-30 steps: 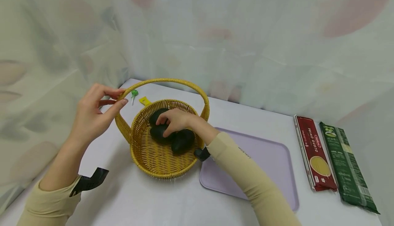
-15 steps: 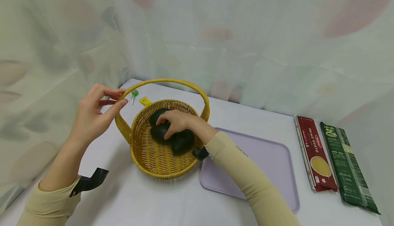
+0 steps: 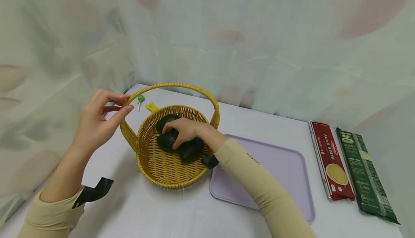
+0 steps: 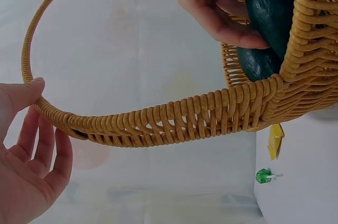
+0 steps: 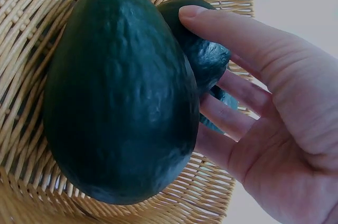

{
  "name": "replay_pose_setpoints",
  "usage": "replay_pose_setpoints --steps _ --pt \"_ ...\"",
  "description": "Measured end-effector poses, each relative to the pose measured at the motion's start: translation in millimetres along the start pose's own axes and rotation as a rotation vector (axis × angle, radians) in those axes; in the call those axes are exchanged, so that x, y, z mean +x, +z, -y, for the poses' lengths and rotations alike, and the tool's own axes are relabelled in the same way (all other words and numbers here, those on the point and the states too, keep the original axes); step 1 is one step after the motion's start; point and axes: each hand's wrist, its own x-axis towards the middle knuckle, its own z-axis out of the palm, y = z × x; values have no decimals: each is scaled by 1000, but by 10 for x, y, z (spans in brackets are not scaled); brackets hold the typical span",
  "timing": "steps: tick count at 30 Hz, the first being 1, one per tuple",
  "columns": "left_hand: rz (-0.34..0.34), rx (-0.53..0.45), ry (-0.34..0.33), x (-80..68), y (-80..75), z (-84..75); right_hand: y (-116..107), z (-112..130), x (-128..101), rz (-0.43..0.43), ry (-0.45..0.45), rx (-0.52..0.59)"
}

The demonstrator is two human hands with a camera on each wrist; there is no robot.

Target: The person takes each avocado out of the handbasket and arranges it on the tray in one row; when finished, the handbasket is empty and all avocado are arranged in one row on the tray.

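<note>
Avocado (image 3: 164, 142) is at grasping step, I judge: right hand (image 3: 186, 129) curls round it from two o'clock, left hand (image 3: 99, 117) pinches basket handle (image 3: 175, 84) at ten o'clock; next move calls for steady lifting.

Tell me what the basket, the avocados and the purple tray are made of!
The basket looks like woven wicker, or plastic copying it: thin strands cross over and under, slightly shiny. The avocados have bumpy, shiny green skin, so real fruit or plastic fakes; I can't tell. The tray seems matte plastic: smooth, one even colour.
</note>
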Motion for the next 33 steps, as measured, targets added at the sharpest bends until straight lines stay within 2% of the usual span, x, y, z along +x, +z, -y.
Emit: replay_pose_setpoints --steps 11,20,28,33 --pt "8 5 -3 5 5 -21 5 -48 -27 2 -31 60" --pt "16 -1 -5 20 15 0 -37 -36 -91 -14 -119 258" --pt "20 -2 0 15 14 25 -66 47 -360 -29 -139 472" --pt "18 -7 0 16 16 11 -28 80 -629 -54 -139 503"
